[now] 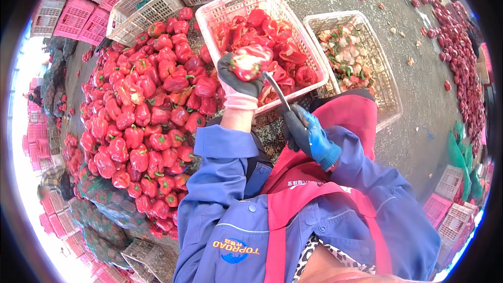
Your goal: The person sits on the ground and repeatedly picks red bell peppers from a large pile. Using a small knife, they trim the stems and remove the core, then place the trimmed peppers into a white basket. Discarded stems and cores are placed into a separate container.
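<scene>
My left hand (240, 80), in a dark glove with a pink cuff, holds a red bell pepper (251, 62) whose pale, cut side shows. In a blue and black glove, my right hand (308, 131) grips a knife (278, 91), its blade tip close beside the pepper. Just beyond both hands stands a white plastic crate (320, 80) with opened red bell peppers (290, 53) in it. Right of that crate, another plastic crate (387, 74) holds pale pepper cores and green stems (347, 53). A large heap of whole red bell peppers (149, 114) lies to the left.
Stacked pink and white crates (80, 13) stand at the upper left. Net sacks (106, 200) and an empty crate (147, 259) lie at the lower left. Another pepper heap (459, 59) and green netting (459, 157) lie far right. A person (59, 179) is at the left edge.
</scene>
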`<move>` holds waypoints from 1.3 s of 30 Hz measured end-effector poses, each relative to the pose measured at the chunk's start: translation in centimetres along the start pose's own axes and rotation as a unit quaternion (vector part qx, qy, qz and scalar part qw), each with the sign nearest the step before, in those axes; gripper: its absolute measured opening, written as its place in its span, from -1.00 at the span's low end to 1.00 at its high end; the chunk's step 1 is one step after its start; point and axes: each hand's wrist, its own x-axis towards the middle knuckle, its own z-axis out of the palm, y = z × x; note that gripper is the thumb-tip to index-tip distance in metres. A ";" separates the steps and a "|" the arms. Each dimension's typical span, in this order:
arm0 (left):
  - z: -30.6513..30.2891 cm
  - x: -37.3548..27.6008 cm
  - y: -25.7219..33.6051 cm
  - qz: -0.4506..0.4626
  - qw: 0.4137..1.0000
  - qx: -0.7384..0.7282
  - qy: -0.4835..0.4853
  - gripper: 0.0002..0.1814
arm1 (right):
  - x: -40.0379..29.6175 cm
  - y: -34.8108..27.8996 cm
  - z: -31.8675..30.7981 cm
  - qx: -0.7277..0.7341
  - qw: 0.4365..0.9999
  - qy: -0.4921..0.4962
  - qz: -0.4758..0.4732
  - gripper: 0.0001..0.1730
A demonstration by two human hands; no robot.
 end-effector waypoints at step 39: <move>-2.3 1.1 -1.3 -0.039 0.995 0.085 -0.036 -0.48 | 11.5 -2.8 -6.4 0.469 0.841 -0.267 -0.027 -0.89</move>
